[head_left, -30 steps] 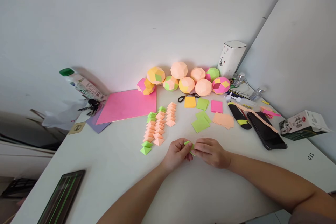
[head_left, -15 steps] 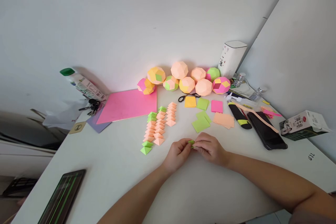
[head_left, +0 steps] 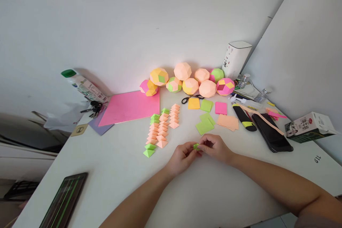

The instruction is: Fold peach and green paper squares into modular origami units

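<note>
Left of the loose green squares (head_left: 205,125), your folded pieces (head_left: 162,130) overlap in rows, likely to save room. Nearer you than those squares, your left hand (head_left: 181,157) is curled, pinching the small green paper (head_left: 196,146) at its fingertips, seemingly to steady it. Your right hand (head_left: 216,148), equally bunched, pinches the paper's right side, probably for finer control.

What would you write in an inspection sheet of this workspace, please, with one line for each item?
Surface: white table, handwritten mark near its right edge.
Job's things: small green paper in hand; folded pieces in three rows; paper balls at the back.
Clutter: phone, carton, bottle, keys.
Grips: left hand and right hand both on the green paper.
Cables: possible white cord near the jars; unclear.
Surroundings: pale walls behind and at right.
</note>
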`<state>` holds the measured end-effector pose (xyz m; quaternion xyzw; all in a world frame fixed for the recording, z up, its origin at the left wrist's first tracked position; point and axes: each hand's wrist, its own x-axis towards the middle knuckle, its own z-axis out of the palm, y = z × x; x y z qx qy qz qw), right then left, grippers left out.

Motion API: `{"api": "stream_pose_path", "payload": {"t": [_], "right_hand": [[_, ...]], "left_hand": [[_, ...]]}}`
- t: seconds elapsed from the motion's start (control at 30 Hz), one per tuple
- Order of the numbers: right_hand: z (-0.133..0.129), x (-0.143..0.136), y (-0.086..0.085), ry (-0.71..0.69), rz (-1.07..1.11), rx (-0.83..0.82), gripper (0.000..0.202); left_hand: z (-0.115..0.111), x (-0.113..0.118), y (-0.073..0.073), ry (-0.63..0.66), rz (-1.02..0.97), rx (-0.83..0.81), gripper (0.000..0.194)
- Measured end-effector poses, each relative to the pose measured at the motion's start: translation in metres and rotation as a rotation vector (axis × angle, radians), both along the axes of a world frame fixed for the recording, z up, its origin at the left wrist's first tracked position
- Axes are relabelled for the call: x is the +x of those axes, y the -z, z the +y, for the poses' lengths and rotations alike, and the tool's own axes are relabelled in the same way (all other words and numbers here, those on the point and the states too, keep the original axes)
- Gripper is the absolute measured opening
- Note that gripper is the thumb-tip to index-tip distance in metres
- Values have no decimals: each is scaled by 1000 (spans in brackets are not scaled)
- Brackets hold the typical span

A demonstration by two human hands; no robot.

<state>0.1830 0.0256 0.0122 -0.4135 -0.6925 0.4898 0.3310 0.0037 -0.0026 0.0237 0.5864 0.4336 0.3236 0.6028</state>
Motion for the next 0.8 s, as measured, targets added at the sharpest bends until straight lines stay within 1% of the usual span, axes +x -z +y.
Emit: {"api": "stream_pose_path", "payload": {"t": [0.1,0.2,0.3,0.47,0.57,0.7,0.8], "right_hand": [[0,0,0,10,-8,-17,21],[0,-1,-1,24,-11,-17,18],[1,-1,-1,0,2,-1,15],[2,1,-3,-41,52,-4,21],[2,2,-5,-54,47,15,22],[3,2,-6,-70,22,43,21],[2,1,-5,-93,5,67,15]], "left_hand": [[0,0,2,-7,20,13,32],[1,0,3,3,15,35,32],[1,0,4,7,4,40,32],[0,2,5,-42,-10,-28,26],[0,2,6,-47,20,-49,24],[2,2,7,-95,116,52,23],[3,1,8,-116,107,68,25]]}}
